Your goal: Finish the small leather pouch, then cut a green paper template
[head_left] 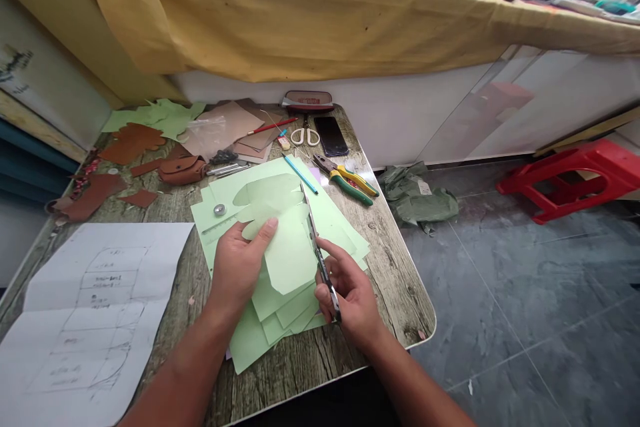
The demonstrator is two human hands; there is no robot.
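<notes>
My left hand (243,257) pinches a cut-out sheet of light green card (293,250), its thumb on top and the rounded lobes pointing left. In my right hand (347,287) is a slim, black-handled cutting tool (325,270) with a pointed silver blade. Seen nearly edge-on, it could be a knife or scissors. The blade lies along the card's right edge. Below both hands, more green sheets (243,347) are piled on the wood-patterned table (400,293). A small round metal piece (219,210) and a blue pencil (300,173) rest on the pile.
Pliers (345,180), white-handled scissors (305,136) and a phone (331,136) lie beyond the pile. Brown leather pieces (95,197) and a small pouch (183,169) sit at the back left. A paper with a drawn pattern (100,320) covers the left. A red stool (575,177) stands right.
</notes>
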